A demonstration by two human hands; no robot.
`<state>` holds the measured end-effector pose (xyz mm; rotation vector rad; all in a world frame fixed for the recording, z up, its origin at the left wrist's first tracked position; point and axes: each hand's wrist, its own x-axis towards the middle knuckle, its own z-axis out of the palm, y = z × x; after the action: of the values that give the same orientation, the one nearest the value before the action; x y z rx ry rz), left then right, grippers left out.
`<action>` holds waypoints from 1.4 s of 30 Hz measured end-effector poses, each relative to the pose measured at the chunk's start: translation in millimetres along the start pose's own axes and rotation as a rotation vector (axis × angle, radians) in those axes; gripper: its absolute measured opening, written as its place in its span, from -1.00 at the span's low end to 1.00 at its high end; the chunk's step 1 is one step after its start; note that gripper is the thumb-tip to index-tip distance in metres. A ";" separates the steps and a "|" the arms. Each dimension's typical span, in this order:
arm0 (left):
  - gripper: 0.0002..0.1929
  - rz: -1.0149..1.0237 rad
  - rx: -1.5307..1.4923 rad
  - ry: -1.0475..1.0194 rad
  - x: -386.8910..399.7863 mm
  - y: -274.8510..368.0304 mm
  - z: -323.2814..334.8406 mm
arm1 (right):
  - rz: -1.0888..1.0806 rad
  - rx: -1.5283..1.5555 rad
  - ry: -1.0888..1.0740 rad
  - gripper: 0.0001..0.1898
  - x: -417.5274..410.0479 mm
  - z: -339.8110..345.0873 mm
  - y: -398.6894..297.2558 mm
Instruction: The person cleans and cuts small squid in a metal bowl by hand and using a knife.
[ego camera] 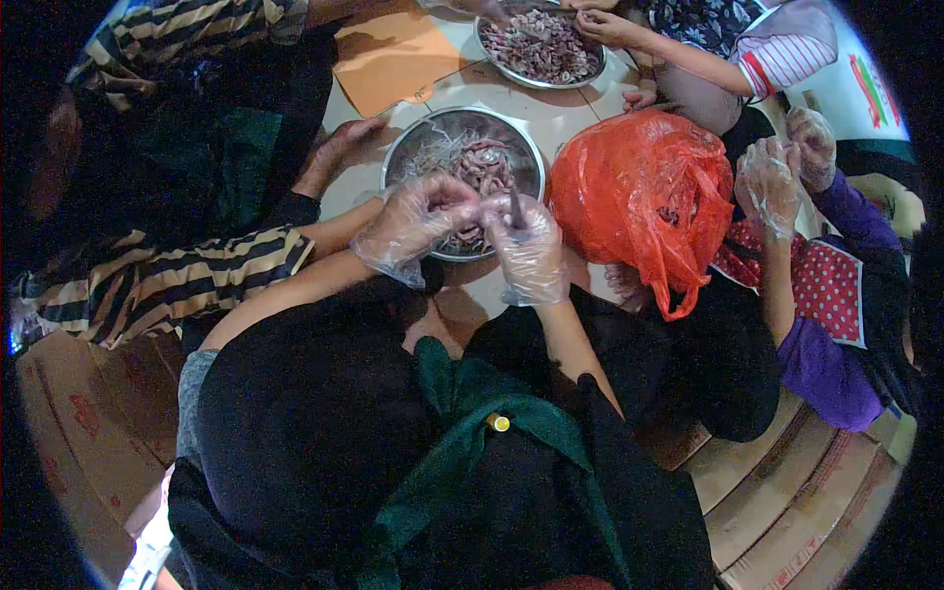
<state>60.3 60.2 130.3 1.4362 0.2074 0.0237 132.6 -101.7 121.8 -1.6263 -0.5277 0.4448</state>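
Observation:
My left hand (424, 221) and my right hand (525, 240), both in clear plastic gloves, meet above the near side of a round metal bowl (389, 158). The fingertips of both close on a small, pale fleshy piece (483, 210), whose kind I cannot tell. A dark, narrow thing (515, 206), perhaps a blade, stands up from my right fingers. Inside the bowl lie pinkish, soft strips (483, 166) that look like squid or similar seafood, with thin pale strands at the left. My hands hide the bowl's near part.
A red plastic bag (612, 184) stands right of the bowl. Beyond is another metal bowl (542, 80) of cut pieces, with other people's hands at it. An orange sheet (394, 55) lies on the tiled floor (582, 107). A co-worker's gloved hands (771, 181) are at right; a striped sleeve (184, 276) reaches in from left.

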 end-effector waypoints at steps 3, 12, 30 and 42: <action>-0.89 0.000 0.031 -0.045 0.3 -11.3 -1.3 | -0.183 -0.220 -0.015 -0.87 -5.2 -0.5 -2.1; -0.84 0.026 0.251 -0.073 8.1 -36.4 -10.5 | -0.299 -0.474 -0.154 -0.70 -9.9 1.5 5.9; -0.67 -0.272 -0.249 -0.121 7.4 -42.3 -14.1 | -0.009 -0.319 0.310 -0.76 37.4 -40.7 94.6; -0.42 -0.044 -0.092 -0.109 2.2 -31.1 3.2 | 0.614 0.453 -0.044 -0.82 5.9 13.0 49.1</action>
<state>59.6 53.0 99.8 1.3364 0.1468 -0.0799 134.0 -92.0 71.6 -1.3115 0.0632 0.9801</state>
